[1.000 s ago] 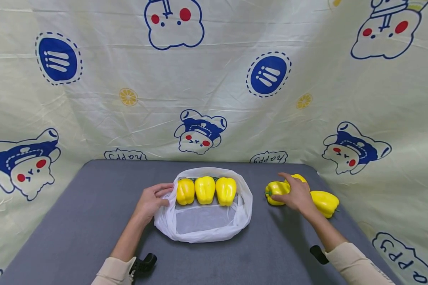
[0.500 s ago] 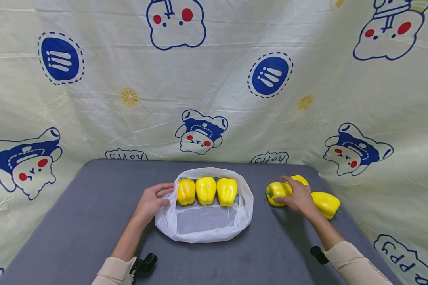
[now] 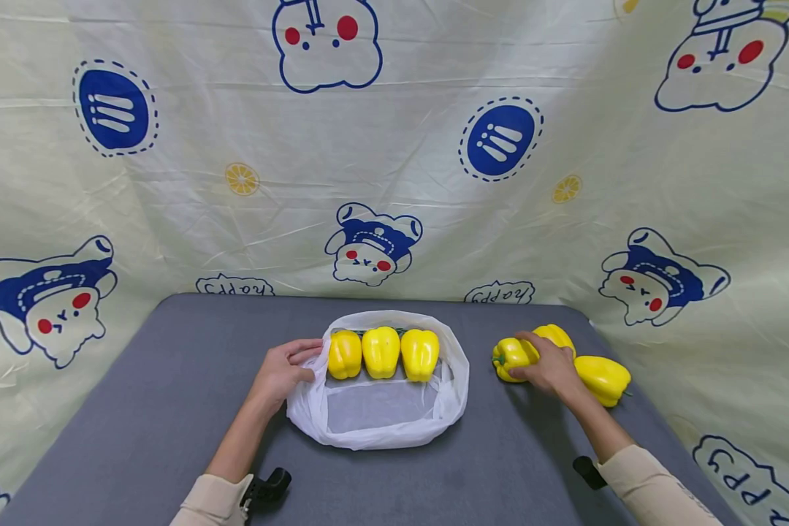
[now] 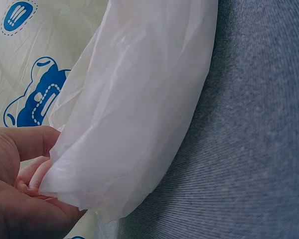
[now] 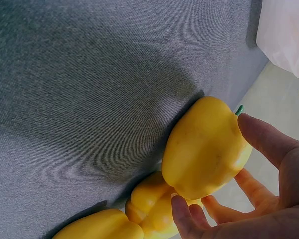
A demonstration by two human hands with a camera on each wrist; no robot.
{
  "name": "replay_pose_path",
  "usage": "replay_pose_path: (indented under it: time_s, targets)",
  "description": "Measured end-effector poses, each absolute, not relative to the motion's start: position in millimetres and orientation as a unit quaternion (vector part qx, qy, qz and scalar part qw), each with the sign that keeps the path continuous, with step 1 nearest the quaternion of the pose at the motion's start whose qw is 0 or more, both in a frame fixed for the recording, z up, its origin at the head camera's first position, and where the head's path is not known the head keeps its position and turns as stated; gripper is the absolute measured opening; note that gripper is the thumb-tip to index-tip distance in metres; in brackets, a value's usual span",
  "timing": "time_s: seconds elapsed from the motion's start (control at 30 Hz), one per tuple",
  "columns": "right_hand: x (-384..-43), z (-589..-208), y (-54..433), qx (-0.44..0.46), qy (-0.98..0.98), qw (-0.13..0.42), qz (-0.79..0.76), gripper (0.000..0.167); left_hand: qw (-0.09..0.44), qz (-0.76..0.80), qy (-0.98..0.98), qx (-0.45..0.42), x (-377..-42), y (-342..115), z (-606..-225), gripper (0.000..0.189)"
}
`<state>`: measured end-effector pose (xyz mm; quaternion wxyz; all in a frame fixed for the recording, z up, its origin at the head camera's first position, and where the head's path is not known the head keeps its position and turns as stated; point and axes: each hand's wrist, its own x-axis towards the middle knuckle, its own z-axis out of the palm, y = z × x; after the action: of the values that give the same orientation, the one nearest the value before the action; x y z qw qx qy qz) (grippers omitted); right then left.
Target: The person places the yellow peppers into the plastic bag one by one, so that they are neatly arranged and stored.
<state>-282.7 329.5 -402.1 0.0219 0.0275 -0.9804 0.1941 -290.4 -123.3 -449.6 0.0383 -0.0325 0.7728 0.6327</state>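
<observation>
In the head view, my left hand [image 3: 283, 374] pinches the left rim of a white plastic bag [image 3: 394, 437], which stands with its mouth wide. The left wrist view shows thumb and fingers on either side of the bag's edge [image 4: 124, 124]. Inside the bag, three yellow bell peppers [image 3: 381, 352] lie side by side at the far end. My right hand [image 3: 552, 365] grips a yellow bell pepper [image 5: 207, 149] on the table at the right, its digits spread around both ends. The pepper's green stem points left in the head view.
Two more yellow bell peppers lie close to the right hand, one behind it [image 3: 557, 334] and one to its right [image 3: 603, 380] near the table's right edge. The grey cloth-covered table [image 3: 191, 365] meets a printed curtain [image 3: 269, 219] at the back.
The fingers of my right hand have lowered and drawn in slightly around the pepper. My left hand and the bag have stayed in place; the whole head view has drifted slightly.
</observation>
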Motion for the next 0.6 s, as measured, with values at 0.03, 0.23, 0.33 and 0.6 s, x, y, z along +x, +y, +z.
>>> replay_pose_path:
  time_s: [0.03,0.23,0.33,0.6]
  targets:
    - [-282.6,-402.5,329.9,0.027,-0.98,0.022,0.194,0.07,0.039,0.633,0.773,-0.033,-290.2,-123.1,-449.6,0.06]
    - [-281.0,-404.4,332.0,0.026,-0.979,0.022,0.199,0.069,0.038,0.632,0.773,-0.03,-288.8,-122.5,-448.9,0.06]
    - [-279.7,-404.3,333.4,0.013,-0.981,0.014,0.195,0.068,0.037,0.632,0.774,-0.027,-288.2,-122.7,-448.3,0.06]
    - [-277.2,-400.9,335.7,-0.024,-0.982,-0.016,0.186,0.071,0.036,0.632,0.774,-0.028,-289.5,-123.3,-449.6,0.06]
